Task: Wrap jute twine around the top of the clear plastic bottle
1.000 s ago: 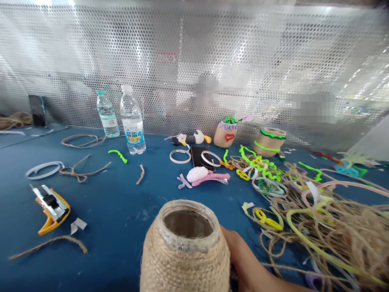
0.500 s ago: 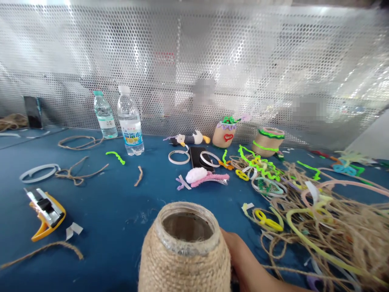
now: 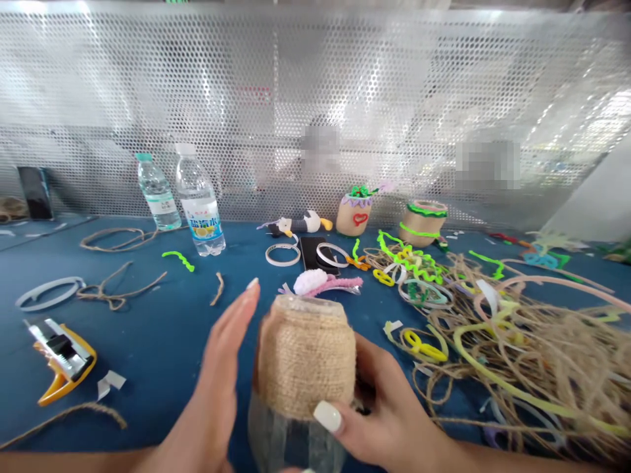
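Observation:
A glass jar (image 3: 305, 358) stands low in the middle, its upper part wrapped in brown jute twine, its lower part bare glass. My right hand (image 3: 389, 410) is wrapped round its right side, the thumb pressed on the twine at the front. My left hand (image 3: 217, 387) is flat with fingers stretched out, just left of the jar; whether it touches the jar is unclear.
A heap of loose twine and coloured pipe cleaners (image 3: 517, 335) fills the right of the blue table (image 3: 162, 328). A yellow cutter (image 3: 62, 361) lies at left, two water bottles (image 3: 197, 203) behind. Two decorated jars (image 3: 352, 213), tape rings, a phone and a perforated metal wall (image 3: 315, 98) are farther back.
The jar has moved away from the camera and now shows its side instead of its open mouth. My left hand has come into view beside it. My right hand's thumb now shows in front.

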